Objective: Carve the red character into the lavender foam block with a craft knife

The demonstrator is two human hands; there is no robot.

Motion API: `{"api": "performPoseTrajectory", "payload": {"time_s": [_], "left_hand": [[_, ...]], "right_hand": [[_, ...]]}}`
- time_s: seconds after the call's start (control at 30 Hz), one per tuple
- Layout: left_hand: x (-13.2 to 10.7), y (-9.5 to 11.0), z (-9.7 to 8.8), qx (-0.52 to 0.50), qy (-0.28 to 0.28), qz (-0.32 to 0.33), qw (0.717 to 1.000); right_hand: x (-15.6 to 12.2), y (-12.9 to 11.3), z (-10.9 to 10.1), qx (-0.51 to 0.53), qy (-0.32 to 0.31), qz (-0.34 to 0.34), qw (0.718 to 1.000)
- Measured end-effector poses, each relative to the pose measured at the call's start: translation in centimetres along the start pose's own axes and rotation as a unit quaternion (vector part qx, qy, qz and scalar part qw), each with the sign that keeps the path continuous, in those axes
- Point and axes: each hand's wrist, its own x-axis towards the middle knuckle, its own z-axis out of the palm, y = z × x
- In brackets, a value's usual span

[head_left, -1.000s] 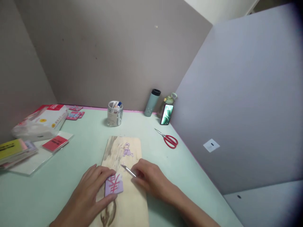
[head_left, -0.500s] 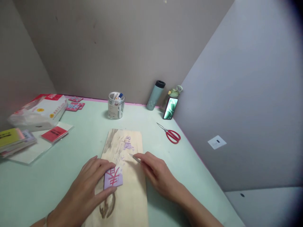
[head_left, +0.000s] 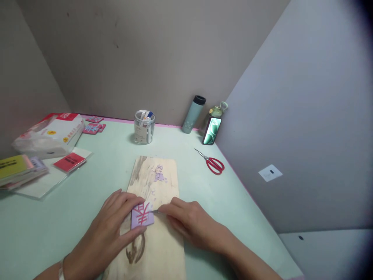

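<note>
My left hand (head_left: pixel 113 223) pinches a flat lilac square block (head_left: pixel 147 221) between thumb and fingers, keeping it on the wooden board (head_left: pixel 169 252). Red character-like strokes with pale cut edges cover the block's face. In my right hand (head_left: pixel 195 221) is a slim craft knife (head_left: pixel 155 211), mostly hidden by the fingers. Its tip is at the block's right side; whether it cuts in I cannot tell. Lilac shavings (head_left: pixel 159 177) lie on the board's far part, beside grey-brown smears.
Red-handled scissors (head_left: pixel 214 165) lie right of the board. Behind stand a clear jar of pens (head_left: pixel 145 130), a teal bottle (head_left: pixel 194 114) and a propped phone (head_left: pixel 212 131). At left are a plastic package (head_left: pixel 55 134), a red packet (head_left: pixel 70 161) and stacked coloured sheets (head_left: pixel 17 169).
My right hand has brought the knife down and left, from above the bare board to the lilac block's right side. My left hand keeps its hold on the block.
</note>
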Motion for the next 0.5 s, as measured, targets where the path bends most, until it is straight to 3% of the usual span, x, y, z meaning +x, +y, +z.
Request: {"api": "performPoseTrajectory", "payload": {"time_s": [0.5], "left_hand": [[-0.1, -0.1, 0.3, -0.008, -0.016, -0.009, 1.000]], "right_hand": [[0.0, -0.8, 1.3, -0.112, 0.026, 0.029, 0.993]]}}
